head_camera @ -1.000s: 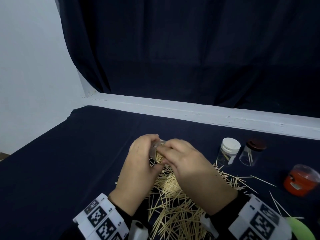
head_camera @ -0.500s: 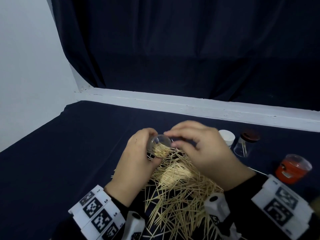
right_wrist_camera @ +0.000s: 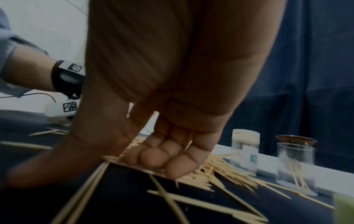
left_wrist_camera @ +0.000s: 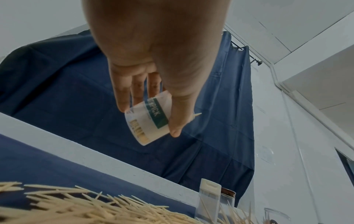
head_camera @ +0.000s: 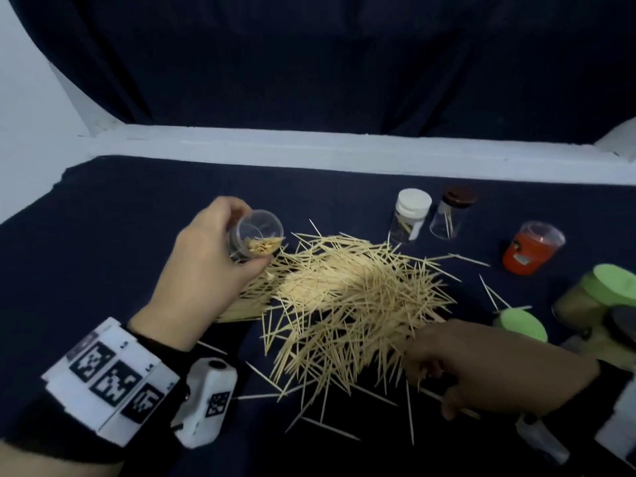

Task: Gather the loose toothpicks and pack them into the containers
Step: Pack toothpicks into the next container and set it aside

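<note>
Toothpick pile (head_camera: 347, 304) mid-worktop (head_camera: 120, 208). Left hand (head_camera: 203, 266) grips a clear container (head_camera: 256, 239), tilted, partly filled, at the pile's far left. Right hand (head_camera: 481, 366), fingers curled, pinches sticks at the near right edge. Far right: white-capped jar (head_camera: 409, 215), brown-lidded jar (head_camera: 452, 215), orange tub (head_camera: 530, 247), green lids (head_camera: 523, 325).

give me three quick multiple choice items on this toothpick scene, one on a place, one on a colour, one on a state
1. Where is the right hand?
A. at the near right edge of the toothpick pile
B. on the white-lidded jar
C. off the table

2. What colour is the jar right of the brown-lidded jar?
A. blue
B. red
C. yellow

3. The clear container in the left hand is:
A. capped
B. empty
C. open, partly filled

Answers: 1 A, its fingers rest on sticks there; 2 B, the red jar; 3 C, toothpick ends show in its open mouth.
</note>
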A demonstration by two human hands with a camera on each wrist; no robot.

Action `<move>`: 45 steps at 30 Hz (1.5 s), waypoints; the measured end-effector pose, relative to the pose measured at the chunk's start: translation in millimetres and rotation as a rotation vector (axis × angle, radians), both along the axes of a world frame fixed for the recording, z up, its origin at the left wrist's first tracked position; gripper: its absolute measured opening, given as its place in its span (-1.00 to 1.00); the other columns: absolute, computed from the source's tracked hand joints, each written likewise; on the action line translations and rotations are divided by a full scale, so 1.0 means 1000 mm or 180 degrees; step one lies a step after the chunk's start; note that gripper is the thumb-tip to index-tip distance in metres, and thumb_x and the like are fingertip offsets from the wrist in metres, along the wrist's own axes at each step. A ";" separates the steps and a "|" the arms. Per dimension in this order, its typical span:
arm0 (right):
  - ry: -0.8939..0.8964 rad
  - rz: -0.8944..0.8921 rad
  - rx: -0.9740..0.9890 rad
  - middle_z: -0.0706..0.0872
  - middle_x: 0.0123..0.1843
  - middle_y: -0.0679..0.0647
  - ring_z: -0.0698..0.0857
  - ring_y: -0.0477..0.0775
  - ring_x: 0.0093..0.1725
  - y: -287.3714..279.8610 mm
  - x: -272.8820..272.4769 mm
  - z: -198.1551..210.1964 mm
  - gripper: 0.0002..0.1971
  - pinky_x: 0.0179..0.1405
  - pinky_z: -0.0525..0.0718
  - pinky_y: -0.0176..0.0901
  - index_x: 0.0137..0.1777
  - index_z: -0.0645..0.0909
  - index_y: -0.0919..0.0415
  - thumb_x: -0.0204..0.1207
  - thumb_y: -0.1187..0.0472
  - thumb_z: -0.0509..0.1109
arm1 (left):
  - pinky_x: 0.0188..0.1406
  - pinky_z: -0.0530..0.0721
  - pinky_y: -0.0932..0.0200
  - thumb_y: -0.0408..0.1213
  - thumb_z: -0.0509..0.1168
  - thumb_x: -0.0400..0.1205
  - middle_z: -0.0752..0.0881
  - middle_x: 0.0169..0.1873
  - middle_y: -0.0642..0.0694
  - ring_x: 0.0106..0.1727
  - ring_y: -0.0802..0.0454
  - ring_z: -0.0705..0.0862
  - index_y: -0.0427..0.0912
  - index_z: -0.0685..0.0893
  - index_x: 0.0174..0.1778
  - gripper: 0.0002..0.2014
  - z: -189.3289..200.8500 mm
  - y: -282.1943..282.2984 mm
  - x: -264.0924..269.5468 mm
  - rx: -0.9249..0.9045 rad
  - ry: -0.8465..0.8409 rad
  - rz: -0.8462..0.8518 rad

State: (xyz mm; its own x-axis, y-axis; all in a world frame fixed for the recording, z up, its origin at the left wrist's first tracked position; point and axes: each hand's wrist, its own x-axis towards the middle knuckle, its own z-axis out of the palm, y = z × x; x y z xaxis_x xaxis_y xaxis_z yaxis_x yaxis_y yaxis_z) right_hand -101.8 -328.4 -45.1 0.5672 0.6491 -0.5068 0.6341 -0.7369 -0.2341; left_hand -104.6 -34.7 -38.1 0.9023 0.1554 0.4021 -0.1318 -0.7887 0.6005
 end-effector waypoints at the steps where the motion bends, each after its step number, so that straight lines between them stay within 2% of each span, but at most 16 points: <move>1: 0.0160 0.0005 0.0043 0.45 -0.08 -0.33 0.44 -0.32 -0.02 -0.003 -0.002 -0.001 -0.54 0.02 0.52 -0.30 0.20 0.52 -0.22 0.33 0.04 0.56 | -0.11 0.51 0.37 -0.21 0.62 0.32 0.64 0.00 0.10 0.00 0.17 0.62 0.04 0.51 0.08 -0.49 0.000 -0.001 0.000 0.0028 0.0002 -0.0026; 4: 0.0180 0.0106 0.0153 0.46 -0.05 -0.30 0.45 -0.31 -0.02 -0.001 -0.003 -0.005 -0.52 0.03 0.53 -0.27 0.26 0.52 -0.25 0.36 0.08 0.55 | -0.12 0.47 0.43 -0.21 0.61 0.33 0.64 0.02 0.09 0.02 0.15 0.61 0.02 0.51 0.10 -0.50 -0.001 -0.005 0.001 0.0087 0.0045 -0.0092; 8: 0.0081 0.0275 0.0161 0.56 -0.12 -0.17 0.58 -0.12 -0.04 0.015 0.010 -0.015 -0.79 -0.04 0.55 -0.11 -0.02 0.70 0.01 0.34 0.14 0.55 | -0.05 0.52 0.36 -0.20 0.61 0.33 0.63 0.01 0.10 0.02 0.14 0.61 0.02 0.51 0.09 -0.49 0.000 -0.008 0.001 0.0081 0.0086 -0.0119; 11: -0.0133 0.0233 0.0312 0.57 -0.22 -0.18 0.58 -0.10 -0.11 0.027 0.022 -0.021 -0.91 -0.04 0.61 -0.01 -0.15 0.67 -0.01 0.38 0.11 0.52 | -0.11 0.49 0.46 -0.19 0.61 0.33 0.62 0.00 0.10 -0.06 0.23 0.61 0.04 0.50 0.08 -0.49 0.000 -0.008 0.002 0.0068 0.0089 -0.0065; 14: -0.0476 0.0067 0.0598 0.58 -0.15 -0.20 0.57 -0.13 -0.09 0.037 0.032 -0.019 -0.90 0.02 0.61 -0.02 -0.09 0.61 -0.08 0.47 0.03 0.47 | -0.18 0.46 0.49 -0.20 0.61 0.32 0.61 -0.01 0.11 -0.10 0.39 0.56 0.05 0.49 0.08 -0.49 0.001 -0.008 0.003 0.0063 0.0115 -0.0028; 16: -0.0640 -0.0141 0.0825 0.59 -0.14 -0.21 0.55 -0.20 -0.13 0.036 0.035 -0.007 -0.83 -0.04 0.58 -0.14 -0.01 0.61 -0.10 0.45 -0.02 0.49 | -0.18 0.46 0.49 -0.20 0.61 0.32 0.60 -0.02 0.12 -0.10 0.37 0.56 0.05 0.49 0.07 -0.49 0.000 -0.007 0.002 0.0054 0.0115 -0.0019; 18: -0.0798 -0.0375 0.0912 0.61 -0.19 -0.20 0.54 -0.24 -0.18 0.026 0.032 0.007 -0.79 -0.10 0.58 -0.15 -0.09 0.59 -0.10 0.39 -0.10 0.52 | -0.19 0.47 0.48 -0.19 0.62 0.32 0.60 -0.01 0.11 -0.11 0.31 0.57 0.05 0.49 0.07 -0.49 0.000 -0.006 0.002 0.0060 0.0112 -0.0011; 21: -0.0836 -0.0371 -0.0097 0.64 -0.26 -0.15 0.63 -0.13 -0.18 0.008 0.016 0.018 -0.57 -0.18 0.67 -0.07 -0.19 0.64 0.01 0.19 -0.32 0.53 | -0.22 0.45 0.50 -0.18 0.62 0.32 0.60 -0.01 0.11 -0.13 0.35 0.56 0.04 0.49 0.08 -0.48 0.000 -0.007 0.002 0.0070 0.0118 0.0005; 23: -0.0720 -0.0158 -0.0851 0.71 -0.23 -0.06 0.70 0.00 -0.19 0.003 0.005 0.013 -0.48 -0.26 0.68 -0.12 -0.16 0.70 0.08 0.13 -0.35 0.54 | -0.23 0.44 0.49 -0.18 0.62 0.32 0.60 -0.02 0.12 -0.13 0.37 0.56 0.03 0.49 0.08 -0.49 0.000 -0.007 0.002 0.0076 0.0118 0.0011; 26: -0.0520 -0.0122 -0.0972 0.73 -0.18 -0.03 0.70 0.02 -0.21 0.002 0.002 0.003 -0.60 -0.31 0.62 -0.18 -0.12 0.73 0.09 0.22 -0.21 0.56 | -0.20 0.47 0.47 -0.18 0.62 0.32 0.61 -0.02 0.11 -0.12 0.27 0.59 0.02 0.50 0.09 -0.48 -0.001 -0.007 0.003 0.0080 0.0138 -0.0002; 30: -0.0082 -0.0145 -0.0612 0.65 -0.36 -0.16 0.56 -0.21 -0.41 0.006 0.008 -0.001 -0.88 -0.45 0.51 -0.29 -0.16 0.76 0.01 0.35 0.03 0.54 | -0.17 0.49 0.46 -0.18 0.61 0.32 0.63 -0.01 0.10 -0.06 0.16 0.63 0.00 0.51 0.10 -0.48 -0.001 -0.006 0.003 0.0082 0.0148 -0.0041; 35: -0.0485 -0.0187 -0.0025 0.57 -0.39 -0.24 0.59 -0.24 -0.30 0.014 0.025 -0.008 -0.97 -0.17 0.69 -0.15 -0.24 0.66 -0.03 0.39 0.13 0.44 | -0.18 0.47 0.47 -0.18 0.62 0.32 0.61 -0.04 0.13 -0.10 0.24 0.61 0.02 0.50 0.08 -0.49 -0.001 -0.007 0.003 0.0069 0.0154 -0.0043; 38: -0.0941 -0.0206 0.0285 0.52 -0.15 -0.24 0.58 -0.14 -0.02 0.017 0.030 -0.004 -0.88 -0.06 0.57 -0.20 -0.11 0.52 -0.12 0.43 0.09 0.40 | -0.12 0.54 0.37 -0.19 0.61 0.32 0.64 -0.02 0.10 -0.04 0.14 0.64 -0.01 0.52 0.09 -0.49 -0.002 -0.009 0.003 0.0054 0.0155 -0.0078; 40: -0.1122 -0.0167 0.0354 0.44 0.06 -0.24 0.48 -0.16 0.12 0.016 0.029 0.001 -0.67 0.07 0.49 -0.26 0.11 0.42 -0.15 0.41 0.05 0.43 | -0.11 0.56 0.32 -0.19 0.62 0.32 0.64 -0.02 0.10 -0.04 0.14 0.64 -0.01 0.53 0.09 -0.50 -0.002 -0.010 0.004 0.0062 0.0162 -0.0097; 43: -0.1374 0.0082 -0.0171 0.33 0.37 -0.11 0.38 -0.04 0.38 0.016 0.029 0.002 -0.24 0.34 0.46 -0.07 0.48 0.24 -0.05 0.32 -0.10 0.49 | -0.07 0.61 0.23 -0.18 0.62 0.32 0.65 -0.02 0.10 -0.04 0.12 0.65 -0.01 0.53 0.09 -0.49 -0.003 -0.010 0.005 0.0069 0.0145 -0.0107; 45: -0.1421 0.0170 -0.0380 0.25 0.46 -0.06 0.33 0.02 0.44 0.020 0.031 -0.001 -0.10 0.39 0.44 0.03 0.58 0.12 0.00 0.30 -0.15 0.49 | -0.06 0.61 0.20 -0.18 0.62 0.31 0.65 -0.01 0.10 -0.05 0.12 0.65 0.00 0.52 0.08 -0.50 -0.003 -0.010 0.006 0.0049 0.0146 -0.0115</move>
